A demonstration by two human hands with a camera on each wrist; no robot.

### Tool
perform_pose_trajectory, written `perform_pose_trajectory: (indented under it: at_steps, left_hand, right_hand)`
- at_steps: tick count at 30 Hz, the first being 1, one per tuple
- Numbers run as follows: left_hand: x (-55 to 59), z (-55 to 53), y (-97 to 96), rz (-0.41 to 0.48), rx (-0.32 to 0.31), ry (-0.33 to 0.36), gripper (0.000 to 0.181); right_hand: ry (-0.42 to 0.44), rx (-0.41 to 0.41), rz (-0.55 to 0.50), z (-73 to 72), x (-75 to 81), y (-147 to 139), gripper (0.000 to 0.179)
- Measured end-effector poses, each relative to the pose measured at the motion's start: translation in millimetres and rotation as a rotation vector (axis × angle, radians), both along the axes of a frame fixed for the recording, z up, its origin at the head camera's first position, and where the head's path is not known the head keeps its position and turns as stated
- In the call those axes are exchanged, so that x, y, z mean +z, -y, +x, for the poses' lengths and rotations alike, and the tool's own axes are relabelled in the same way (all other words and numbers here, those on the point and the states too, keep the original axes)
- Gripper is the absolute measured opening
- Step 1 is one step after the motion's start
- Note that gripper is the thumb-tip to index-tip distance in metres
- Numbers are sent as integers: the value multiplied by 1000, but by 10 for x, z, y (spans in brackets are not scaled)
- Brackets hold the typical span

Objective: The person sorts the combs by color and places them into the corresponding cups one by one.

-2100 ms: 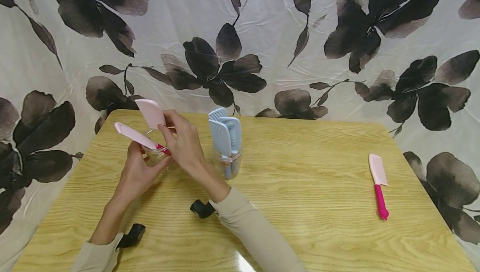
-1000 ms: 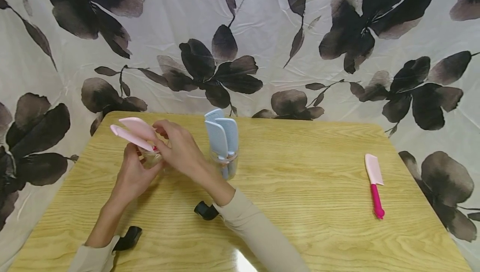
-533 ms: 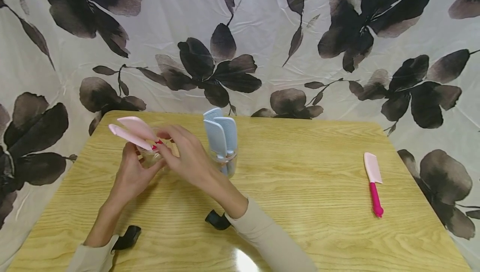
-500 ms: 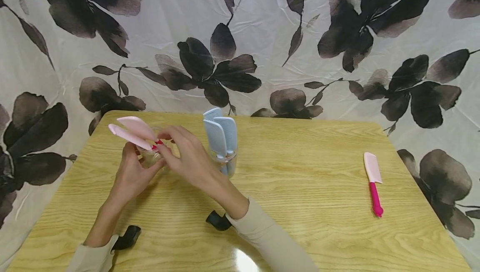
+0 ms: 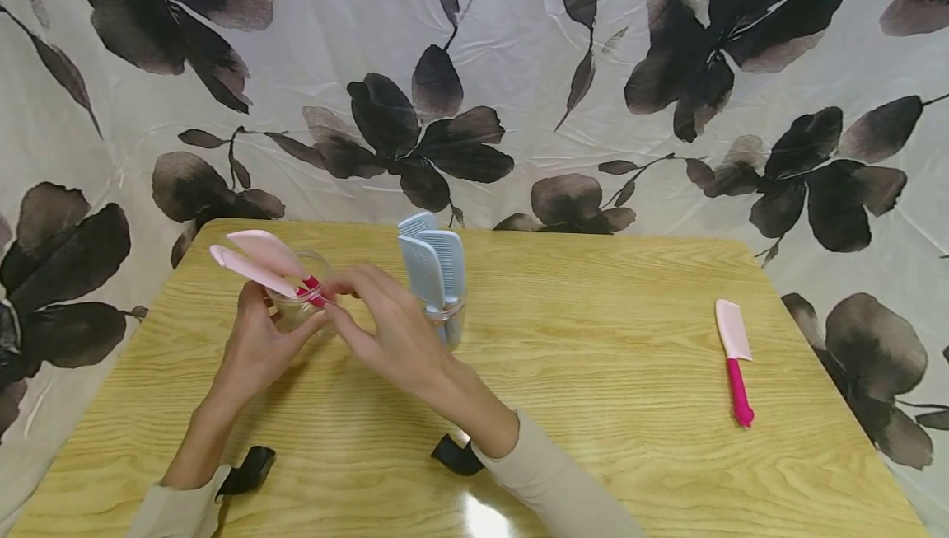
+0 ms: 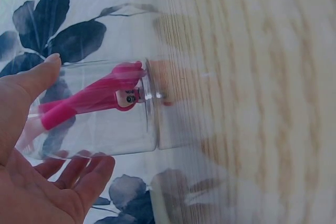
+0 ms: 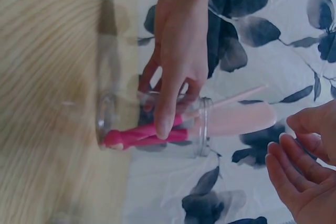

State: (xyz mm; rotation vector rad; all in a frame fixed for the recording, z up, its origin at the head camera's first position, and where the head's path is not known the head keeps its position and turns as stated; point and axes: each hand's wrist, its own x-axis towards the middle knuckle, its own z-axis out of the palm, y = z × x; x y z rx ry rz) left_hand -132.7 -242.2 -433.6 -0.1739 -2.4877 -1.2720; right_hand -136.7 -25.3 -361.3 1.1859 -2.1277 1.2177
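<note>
On the left of the table, my left hand holds a clear jar, thumb on one side and fingers on the other. Two combs with pale pink heads and dark pink handles lean inside it, heads sticking out to the left past the rim. In the left wrist view, a small face decoration shows at a handle's end. Beside the rim is my right hand; the right wrist view shows its fingers loosely bent, apart from the comb heads, with nothing between them.
A second clear jar with several light blue combs stands right of my right hand. Another pink comb lies far right on the wooden table. A floral cloth hangs behind.
My right hand has lowered a pink comb into the jar, let go of it, and moved right, away from the comb. My left hand keeps its hold on the jar.
</note>
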Motion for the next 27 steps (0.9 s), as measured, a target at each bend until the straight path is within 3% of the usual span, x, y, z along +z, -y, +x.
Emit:
perform_pose_trajectory:
  at_steps: [21,27]
  left_hand:
    - [9,-27,-32,63,-9,26,82]
    - [-16,-48,-25,57,-3,41,83]
  right_hand:
    - [-35,-52,-3,166,-123,-535,14]
    - [4,-78,2,192,-182,-722,15]
